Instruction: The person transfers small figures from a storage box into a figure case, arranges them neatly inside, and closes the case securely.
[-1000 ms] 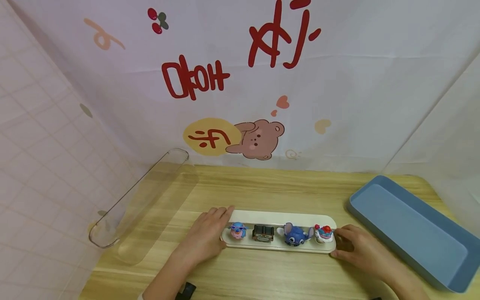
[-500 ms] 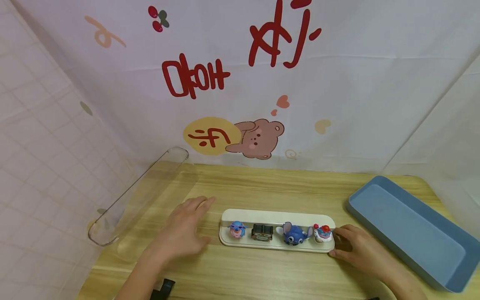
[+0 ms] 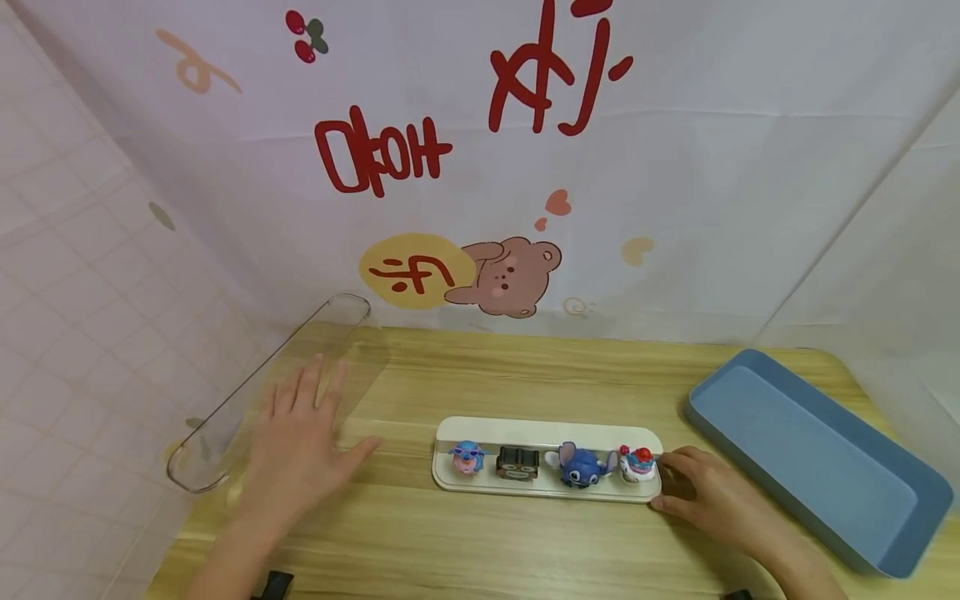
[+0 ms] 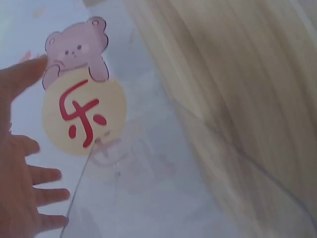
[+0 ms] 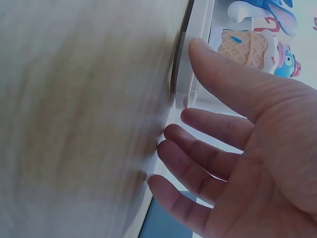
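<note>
My left hand [image 3: 296, 442] reaches out with fingers spread before a long clear plastic cover [image 3: 341, 333] that stands at the left. In the left wrist view its fingers lie close to the see-through wall; whether they touch it I cannot tell. A cream display base [image 3: 547, 432] lies mid-table, bearing a pink-and-blue figurine with sunglasses [image 3: 467, 458], a dark brown block figurine [image 3: 517, 463], a blue big-eared figurine [image 3: 582, 467] and an ice-cream figurine [image 3: 637, 464]. At the base's right end rests my right hand [image 3: 720, 500], its thumb against the edge and its fingers loosely extended.
A blue rectangular tray [image 3: 817, 467] sits on the right of the wooden table [image 3: 480, 550], just beyond the right hand. A printed white cloth [image 3: 675, 183] hangs along the back, with more cloth at both sides.
My left hand has let go of the base's left end and moved left to the clear cover, fingers spreading. The right hand stays at the base's right end.
</note>
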